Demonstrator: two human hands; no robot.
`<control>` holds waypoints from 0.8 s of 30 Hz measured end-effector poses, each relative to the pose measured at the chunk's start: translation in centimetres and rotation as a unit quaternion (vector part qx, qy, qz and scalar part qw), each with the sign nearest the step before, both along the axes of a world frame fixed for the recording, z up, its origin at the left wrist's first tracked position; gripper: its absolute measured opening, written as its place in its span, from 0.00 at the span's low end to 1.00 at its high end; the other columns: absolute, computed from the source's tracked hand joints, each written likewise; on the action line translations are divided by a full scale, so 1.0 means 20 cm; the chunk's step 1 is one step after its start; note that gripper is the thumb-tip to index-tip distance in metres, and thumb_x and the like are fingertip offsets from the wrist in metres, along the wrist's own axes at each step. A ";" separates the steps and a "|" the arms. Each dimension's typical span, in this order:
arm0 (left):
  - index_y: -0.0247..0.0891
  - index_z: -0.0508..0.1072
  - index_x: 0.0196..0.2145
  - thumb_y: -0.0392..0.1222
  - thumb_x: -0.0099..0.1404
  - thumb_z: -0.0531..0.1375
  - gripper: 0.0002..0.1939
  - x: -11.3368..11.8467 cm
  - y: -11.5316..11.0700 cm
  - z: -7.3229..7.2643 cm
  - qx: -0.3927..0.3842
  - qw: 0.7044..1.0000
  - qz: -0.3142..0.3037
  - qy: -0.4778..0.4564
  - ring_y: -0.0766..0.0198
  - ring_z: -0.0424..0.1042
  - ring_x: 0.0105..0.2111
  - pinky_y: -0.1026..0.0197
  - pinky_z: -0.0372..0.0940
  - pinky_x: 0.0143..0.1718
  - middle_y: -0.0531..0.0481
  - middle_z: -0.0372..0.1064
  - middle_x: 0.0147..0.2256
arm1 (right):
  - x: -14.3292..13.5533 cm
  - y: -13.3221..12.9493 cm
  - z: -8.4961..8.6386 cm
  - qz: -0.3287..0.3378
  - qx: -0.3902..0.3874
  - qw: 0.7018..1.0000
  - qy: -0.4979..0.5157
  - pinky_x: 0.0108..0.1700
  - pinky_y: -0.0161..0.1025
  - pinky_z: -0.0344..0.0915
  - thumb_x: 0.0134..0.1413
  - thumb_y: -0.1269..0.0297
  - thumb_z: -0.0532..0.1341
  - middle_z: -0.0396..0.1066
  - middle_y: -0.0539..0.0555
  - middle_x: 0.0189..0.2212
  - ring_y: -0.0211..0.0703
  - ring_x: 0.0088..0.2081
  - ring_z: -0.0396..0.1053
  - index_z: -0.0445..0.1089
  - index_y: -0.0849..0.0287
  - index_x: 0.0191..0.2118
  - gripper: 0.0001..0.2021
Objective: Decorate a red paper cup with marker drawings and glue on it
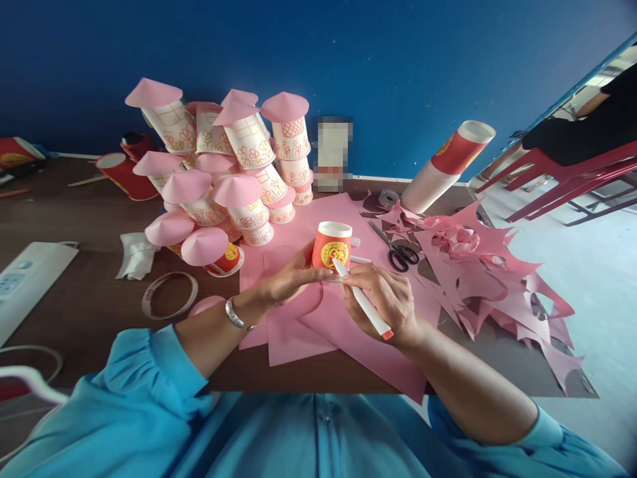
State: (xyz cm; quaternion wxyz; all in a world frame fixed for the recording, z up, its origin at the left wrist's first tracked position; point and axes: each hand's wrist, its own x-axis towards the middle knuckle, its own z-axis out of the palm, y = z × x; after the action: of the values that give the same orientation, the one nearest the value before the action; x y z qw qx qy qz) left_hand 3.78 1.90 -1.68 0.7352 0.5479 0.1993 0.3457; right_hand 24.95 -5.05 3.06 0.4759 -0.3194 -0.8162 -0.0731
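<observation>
My left hand (pixel 293 275) is closed around the lower left side of a red paper cup (pixel 334 252) with a yellow emblem. In my right hand (pixel 385 299) is a white marker (pixel 367 305) with an orange end. Its tip meets or nearly meets the cup's front; I cannot tell which. Beneath both hands lie sheets of pink paper (pixel 298 345). A white marker cap (pixel 355 242) shows just right of the cup. To the left stand several stacked cups (pixel 249 143) with drawn flowers and pink cone tops (pixel 237 191).
Black scissors (pixel 402 255) lie right of the cup, beside a heap of pink paper scraps (pixel 497 279). A tall stack of cups (pixel 435 179) leans near the wall. A tape roll (pixel 169 295) and a white power strip (pixel 30 285) lie left. A person sits on a red stool (pixel 577 153) at right.
</observation>
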 end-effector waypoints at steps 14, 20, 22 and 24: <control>0.44 0.75 0.71 0.51 0.69 0.77 0.37 0.01 0.00 0.01 -0.010 1.000 0.005 -0.002 0.38 0.81 0.61 0.45 0.75 0.57 0.36 0.83 0.60 | -0.01 0.01 0.00 -0.004 0.011 1.000 -0.001 0.36 0.38 0.81 0.74 0.77 0.63 0.82 0.50 0.33 0.43 0.32 0.84 0.71 0.54 0.51 0.10; 0.45 0.76 0.71 0.52 0.69 0.78 0.37 0.00 -0.01 0.02 -0.018 1.000 0.015 0.016 0.39 0.81 0.61 0.44 0.74 0.57 0.36 0.82 0.63 | -0.01 0.00 0.01 -0.016 0.011 1.000 0.005 0.36 0.38 0.81 0.76 0.75 0.63 0.83 0.51 0.34 0.43 0.33 0.85 0.72 0.53 0.50 0.08; 0.45 0.76 0.70 0.50 0.70 0.77 0.35 0.00 -0.01 0.02 -0.020 1.000 0.011 0.013 0.40 0.81 0.60 0.46 0.73 0.56 0.37 0.82 0.62 | -0.01 0.00 0.01 -0.018 0.008 1.000 0.008 0.36 0.38 0.80 0.76 0.75 0.63 0.83 0.51 0.35 0.43 0.33 0.85 0.72 0.53 0.50 0.08; 0.44 0.76 0.69 0.48 0.71 0.77 0.33 0.00 -0.01 0.01 -0.023 1.000 0.011 0.007 0.42 0.81 0.59 0.47 0.73 0.55 0.37 0.82 0.62 | -0.01 0.00 0.01 -0.020 0.007 1.000 0.008 0.36 0.38 0.80 0.75 0.75 0.63 0.83 0.50 0.34 0.43 0.33 0.85 0.71 0.54 0.50 0.08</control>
State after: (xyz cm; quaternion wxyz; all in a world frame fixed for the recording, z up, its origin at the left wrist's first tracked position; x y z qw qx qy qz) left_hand 3.77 1.74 -1.40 0.7426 0.5308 0.2182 0.3452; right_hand 24.83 -5.03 3.19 0.4833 -0.3326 -0.8053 -0.0854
